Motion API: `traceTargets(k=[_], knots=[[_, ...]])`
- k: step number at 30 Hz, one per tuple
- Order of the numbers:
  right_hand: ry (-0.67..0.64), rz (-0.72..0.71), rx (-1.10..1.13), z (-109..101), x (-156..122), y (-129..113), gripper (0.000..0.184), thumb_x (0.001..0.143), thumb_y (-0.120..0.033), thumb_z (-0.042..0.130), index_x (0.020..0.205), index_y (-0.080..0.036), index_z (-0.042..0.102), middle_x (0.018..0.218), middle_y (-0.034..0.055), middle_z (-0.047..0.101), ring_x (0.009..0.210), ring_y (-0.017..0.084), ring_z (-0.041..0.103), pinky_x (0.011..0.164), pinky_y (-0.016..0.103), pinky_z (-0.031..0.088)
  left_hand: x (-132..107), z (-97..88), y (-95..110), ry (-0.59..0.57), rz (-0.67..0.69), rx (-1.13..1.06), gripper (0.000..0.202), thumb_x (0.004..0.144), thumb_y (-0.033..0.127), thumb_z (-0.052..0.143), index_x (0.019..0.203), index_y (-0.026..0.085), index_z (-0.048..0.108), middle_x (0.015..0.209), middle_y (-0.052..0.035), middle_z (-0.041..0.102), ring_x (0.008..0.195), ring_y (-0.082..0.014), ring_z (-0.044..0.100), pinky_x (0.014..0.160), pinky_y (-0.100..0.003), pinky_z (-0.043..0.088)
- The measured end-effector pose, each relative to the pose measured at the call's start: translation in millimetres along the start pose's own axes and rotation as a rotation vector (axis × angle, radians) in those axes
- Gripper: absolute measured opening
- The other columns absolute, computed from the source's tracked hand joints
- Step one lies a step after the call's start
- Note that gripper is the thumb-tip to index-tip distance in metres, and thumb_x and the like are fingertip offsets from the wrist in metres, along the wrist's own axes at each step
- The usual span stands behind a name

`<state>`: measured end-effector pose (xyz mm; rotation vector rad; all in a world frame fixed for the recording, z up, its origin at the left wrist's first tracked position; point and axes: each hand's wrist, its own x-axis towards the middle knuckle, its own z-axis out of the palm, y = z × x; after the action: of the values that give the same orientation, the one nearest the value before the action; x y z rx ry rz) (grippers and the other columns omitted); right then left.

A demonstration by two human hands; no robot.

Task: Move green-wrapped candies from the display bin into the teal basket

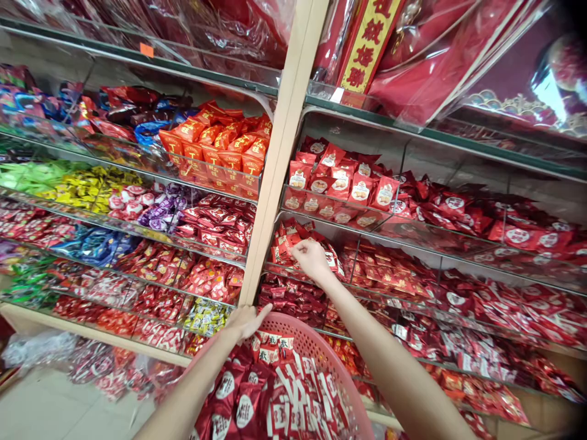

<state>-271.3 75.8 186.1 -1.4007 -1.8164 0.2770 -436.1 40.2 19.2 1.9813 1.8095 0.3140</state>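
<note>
hands: left hand [245, 320] grips pink basket [321, 345] rim | right hand [312, 260] pinches red packets [287, 244] on shelf

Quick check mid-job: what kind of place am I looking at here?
Most likely a shop selling loose wrapped sweets: tiered shelf bins full of wrapped candies, a pink basket of red packets, and red festive hangings above.

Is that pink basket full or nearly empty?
Fairly full. The pink basket holds a heap of red sweet packets reaching close to its rim, where the left hand grips it.
</note>
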Motion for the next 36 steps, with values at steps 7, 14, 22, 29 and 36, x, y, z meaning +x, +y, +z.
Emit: traceTargets(k=[7, 14, 22, 29, 36], knots=[[0.066, -0.024, 0.392, -20.2, -33.0, -0.4, 0.024, 0.077, -0.041, 0.051, 0.075, -0.017, 0.053, 0.062, -0.0024, 0.055, 0.05, 0.009, 0.05, 0.053, 0.022, 0.042, -0.3, 0.0, 0.0, -0.028, -0.005, -0.009, 0.095, 0.072, 0.078, 0.0, 0.07, 0.012, 0.068, 0.08, -0.0209, 0.069, 0.079, -0.0295, 0.066, 0.074, -0.038, 0.046], [-0.106, 0.355, 1.041, 5.9, -91.0, 9.3, 0.022, 0.079, -0.041, 0.055, 0.082, -0.022, 0.045, 0.075, -0.0028, 0.056, 0.068, 0.011, 0.057, 0.068, 0.028, 0.052, 4.1, 4.9, -1.1, -0.005, -0.005, 0.058, 0.095, 0.073, 0.077, -0.001, 0.073, 0.013, 0.069, 0.088, -0.0206, 0.068, 0.086, -0.0315, 0.064, 0.073, -0.038, 0.047], [-0.496, 1.015, 1.303, 45.1, -132.2, 53.3, 0.023, 0.09, -0.036, 0.041, 0.09, -0.016, 0.054, 0.073, 0.0002, 0.06, 0.062, 0.007, 0.061, 0.054, 0.014, 0.048, 3.4, 4.4, -1.4, -0.016, -0.008, 0.053, 0.096, 0.072, 0.078, 0.001, 0.081, 0.013, 0.07, 0.086, -0.0203, 0.069, 0.088, -0.0304, 0.065, 0.073, -0.034, 0.046], [-0.607, 0.636, 0.737, 53.5, -140.8, 77.1, 0.045, 0.073, -0.03, 0.061, 0.112, -0.023, 0.038, 0.086, -0.0027, 0.058, 0.057, 0.008, 0.057, 0.052, 0.021, 0.043, -2.0, -1.2, 2.5, -0.03, -0.007, 0.034, 0.096, 0.073, 0.078, 0.002, 0.083, 0.012, 0.071, 0.083, -0.0194, 0.07, 0.084, -0.0294, 0.066, 0.074, -0.035, 0.046], [-0.67, 0.026, -0.163, 57.1, -129.7, 94.3, 0.031, 0.07, -0.024, 0.058, 0.099, -0.022, 0.046, 0.08, -0.0025, 0.056, 0.074, 0.015, 0.052, 0.063, 0.025, 0.036, -2.7, -1.1, 1.9, -0.039, -0.015, 0.01, 0.096, 0.073, 0.078, 0.003, 0.084, 0.011, 0.071, 0.076, -0.0189, 0.07, 0.083, -0.0298, 0.066, 0.073, -0.035, 0.046]])
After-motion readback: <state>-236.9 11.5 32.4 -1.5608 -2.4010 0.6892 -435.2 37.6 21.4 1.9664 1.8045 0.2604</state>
